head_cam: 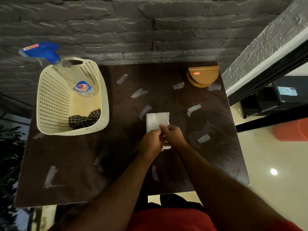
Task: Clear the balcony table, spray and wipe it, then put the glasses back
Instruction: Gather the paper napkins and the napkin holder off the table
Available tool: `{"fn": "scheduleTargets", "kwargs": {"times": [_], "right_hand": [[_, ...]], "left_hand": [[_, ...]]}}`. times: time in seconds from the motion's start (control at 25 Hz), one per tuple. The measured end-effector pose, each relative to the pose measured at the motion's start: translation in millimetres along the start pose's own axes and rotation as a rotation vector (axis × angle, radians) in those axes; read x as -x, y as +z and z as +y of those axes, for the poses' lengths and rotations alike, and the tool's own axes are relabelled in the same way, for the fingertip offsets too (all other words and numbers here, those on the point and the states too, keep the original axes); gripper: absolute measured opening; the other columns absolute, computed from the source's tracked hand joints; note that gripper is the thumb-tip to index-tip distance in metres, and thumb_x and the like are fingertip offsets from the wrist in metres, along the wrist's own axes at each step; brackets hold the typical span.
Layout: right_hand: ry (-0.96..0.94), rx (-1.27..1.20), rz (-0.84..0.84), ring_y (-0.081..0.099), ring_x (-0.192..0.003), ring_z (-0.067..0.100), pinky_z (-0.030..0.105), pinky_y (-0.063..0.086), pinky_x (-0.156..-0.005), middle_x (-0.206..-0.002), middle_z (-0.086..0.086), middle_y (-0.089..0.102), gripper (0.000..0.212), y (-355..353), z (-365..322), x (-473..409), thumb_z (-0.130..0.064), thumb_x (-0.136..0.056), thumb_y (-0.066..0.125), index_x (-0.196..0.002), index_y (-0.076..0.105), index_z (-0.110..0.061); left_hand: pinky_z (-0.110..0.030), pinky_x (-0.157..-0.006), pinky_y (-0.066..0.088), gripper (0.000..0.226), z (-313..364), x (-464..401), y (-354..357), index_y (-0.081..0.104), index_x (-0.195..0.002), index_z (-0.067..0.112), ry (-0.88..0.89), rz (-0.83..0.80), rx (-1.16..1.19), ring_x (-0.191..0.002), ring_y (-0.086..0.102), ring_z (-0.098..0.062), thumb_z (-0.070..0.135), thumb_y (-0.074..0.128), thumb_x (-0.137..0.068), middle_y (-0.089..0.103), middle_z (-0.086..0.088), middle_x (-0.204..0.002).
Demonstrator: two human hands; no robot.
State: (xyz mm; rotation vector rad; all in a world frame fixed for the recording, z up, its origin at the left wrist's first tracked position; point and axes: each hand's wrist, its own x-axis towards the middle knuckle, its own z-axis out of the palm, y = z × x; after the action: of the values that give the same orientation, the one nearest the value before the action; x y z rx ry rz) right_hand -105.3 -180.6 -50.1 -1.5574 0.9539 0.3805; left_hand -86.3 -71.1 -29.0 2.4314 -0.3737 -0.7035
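- Both hands meet at the table's middle: left hand point(150, 140) and right hand point(173, 135) pinch the near edge of a white paper towel point(157, 120).
- The towel lies on the dark, smeared table point(166, 97).
- Spray bottle point(80, 80) stands in a cream basket point(50, 100), far left.
- Judged step: readying to wipe; next, press and sweep across the smears.
- No glasses visible.
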Motion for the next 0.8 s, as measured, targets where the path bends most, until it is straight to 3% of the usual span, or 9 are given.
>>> {"fn": "scheduleTargets", "kwargs": {"times": [0.12, 0.28, 0.36, 0.44, 0.56, 0.68, 0.8], "right_hand": [[0.019, 0.143, 0.113, 0.070, -0.083, 0.027, 0.042, 0.060, -0.075, -0.095, 0.009, 0.071, 0.023, -2.8, 6.3, -16.4, -0.023, -0.093, 0.058, -0.106, 0.064, -0.006], [-0.081, 0.337, 0.269, 0.064, -0.092, 0.020, 0.030, 0.052, -0.074, -0.102, 0.001, 0.065, 0.020, -8.5, 1.8, -8.6, -0.018, -0.091, 0.059, -0.110, 0.063, -0.015], [-0.242, 0.470, 0.341, 0.065, -0.090, 0.021, 0.030, 0.051, -0.070, -0.104, 0.003, 0.065, 0.020, -7.1, 1.1, -2.2, -0.017, -0.091, 0.057, -0.110, 0.062, -0.015], [-0.435, 0.583, 0.280, 0.066, -0.095, 0.023, 0.035, 0.055, -0.075, -0.114, 0.006, 0.063, 0.030, -1.5, -2.5, 0.7, -0.016, -0.091, 0.057, -0.120, 0.061, -0.015], [-0.495, 0.788, 0.068, 0.062, -0.103, 0.031, 0.042, 0.055, -0.083, -0.125, 0.013, 0.055, 0.044, 7.3, -11.9, -3.9, -0.015, -0.093, 0.053, -0.137, 0.050, -0.015], [-0.434, 1.017, 0.008, 0.062, -0.103, 0.033, 0.041, 0.054, -0.081, -0.123, 0.014, 0.055, 0.044, 7.8, -4.5, -9.4, -0.012, -0.095, 0.048, -0.139, 0.044, -0.016], [-0.435, 0.998, 0.028, 0.064, -0.099, 0.033, 0.042, 0.056, -0.079, -0.119, 0.014, 0.058, 0.049, 5.9, 0.1, -10.5, -0.017, -0.094, 0.055, -0.141, 0.039, -0.017]], "left_hand": [[-0.029, -0.080, 0.049, 0.028, -7.6, 1.4, 2.3, 0.066, -0.112, 0.019, 0.015, -0.084, 0.064, -0.098, 0.063, -0.020, 0.032, 0.045, -0.097, 0.068, -0.004, -0.106], [-0.039, -0.102, 0.045, 0.037, -27.5, -4.0, 4.3, 0.056, -0.131, 0.021, -0.078, -0.138, 0.246, -0.120, 0.054, -0.020, 0.021, 0.046, -0.096, 0.056, -0.003, -0.133], [-0.043, -0.103, 0.045, 0.038, -33.9, -8.6, 5.0, 0.055, -0.131, 0.024, -0.141, -0.169, 0.352, -0.123, 0.050, -0.022, 0.018, 0.045, -0.095, 0.053, -0.002, -0.137], [-0.045, -0.099, 0.047, 0.036, -36.0, -14.1, 3.1, 0.055, -0.128, 0.026, -0.166, -0.212, 0.387, -0.120, 0.053, -0.022, 0.017, 0.045, -0.094, 0.056, 0.000, -0.132], [-0.041, -0.096, 0.049, 0.031, -38.0, -16.4, -0.6, 0.058, -0.123, 0.021, -0.134, -0.170, 0.309, -0.110, 0.059, -0.019, 0.013, 0.047, -0.095, 0.063, 0.000, -0.120], [-0.034, -0.091, 0.049, 0.033, -39.4, -18.6, -6.4, 0.057, -0.125, 0.017, 0.003, 0.125, -0.008, -0.108, 0.059, -0.021, 0.013, 0.052, -0.093, 0.059, -0.003, -0.123], [-0.033, -0.093, 0.047, 0.050, -41.6, -32.4, -9.8, 0.042, -0.140, 0.019, 0.104, 0.044, -0.216, -0.116, 0.051, -0.021, 0.014, 0.055, -0.091, 0.040, -0.004, -0.140]]}}
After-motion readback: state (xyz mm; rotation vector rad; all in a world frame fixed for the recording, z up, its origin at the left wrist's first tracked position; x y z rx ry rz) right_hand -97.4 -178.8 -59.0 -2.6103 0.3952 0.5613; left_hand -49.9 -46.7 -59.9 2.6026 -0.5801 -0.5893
